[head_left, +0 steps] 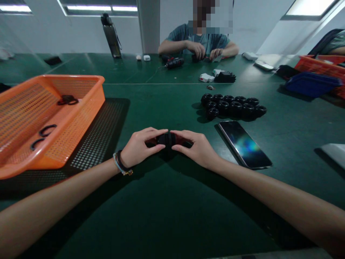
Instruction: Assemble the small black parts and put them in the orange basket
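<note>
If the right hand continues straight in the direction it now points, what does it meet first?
The right hand would first meet the small black part it holds, then probably the left hand on the part's other side; depth is unclear.

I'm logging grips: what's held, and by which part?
A small black rounded piece: the left hand pinches its left end, the right hand its right end.

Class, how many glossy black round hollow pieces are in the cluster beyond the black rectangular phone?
11: five in the back row, five in the middle row, and one front piece at the left. Others may be hidden.
</note>
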Action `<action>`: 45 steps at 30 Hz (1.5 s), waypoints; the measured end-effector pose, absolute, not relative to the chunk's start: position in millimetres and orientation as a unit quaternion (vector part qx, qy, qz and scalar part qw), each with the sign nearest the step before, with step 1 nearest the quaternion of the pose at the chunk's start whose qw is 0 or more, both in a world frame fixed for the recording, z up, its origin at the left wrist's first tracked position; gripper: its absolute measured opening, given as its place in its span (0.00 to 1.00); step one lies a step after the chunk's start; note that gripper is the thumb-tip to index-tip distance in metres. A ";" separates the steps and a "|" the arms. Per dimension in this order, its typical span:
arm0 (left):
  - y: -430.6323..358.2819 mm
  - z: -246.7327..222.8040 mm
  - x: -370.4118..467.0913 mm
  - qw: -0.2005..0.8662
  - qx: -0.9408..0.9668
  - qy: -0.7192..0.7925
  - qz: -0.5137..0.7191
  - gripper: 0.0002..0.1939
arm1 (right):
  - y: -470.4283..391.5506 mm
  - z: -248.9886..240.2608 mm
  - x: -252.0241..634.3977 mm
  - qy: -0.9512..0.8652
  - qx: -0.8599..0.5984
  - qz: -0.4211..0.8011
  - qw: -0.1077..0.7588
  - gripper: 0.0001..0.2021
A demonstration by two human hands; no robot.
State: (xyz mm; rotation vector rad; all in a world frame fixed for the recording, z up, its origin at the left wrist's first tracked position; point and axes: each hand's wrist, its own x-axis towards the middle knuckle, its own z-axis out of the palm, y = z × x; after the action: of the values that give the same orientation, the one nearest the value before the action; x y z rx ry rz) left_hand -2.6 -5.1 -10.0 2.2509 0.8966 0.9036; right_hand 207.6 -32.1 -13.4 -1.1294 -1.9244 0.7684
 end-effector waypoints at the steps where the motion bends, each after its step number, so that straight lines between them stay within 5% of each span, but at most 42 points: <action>1: -5.0 -10.4 -2.7 0.278 0.835 0.334 0.338 0.20 | -32.1 -12.9 207.7 -0.758 -0.441 0.298 0.379 0.18; 45: -5.2 -8.2 -2.9 0.351 0.820 0.342 0.295 0.19 | -34.5 -11.8 206.2 -0.712 -0.446 0.352 0.413 0.12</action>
State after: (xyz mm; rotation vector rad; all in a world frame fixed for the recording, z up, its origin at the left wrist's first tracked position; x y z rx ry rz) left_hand -2.9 -5.2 -8.2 2.1240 0.8847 0.7646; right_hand 206.2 -34.5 -11.8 -1.1209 -1.7909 0.8857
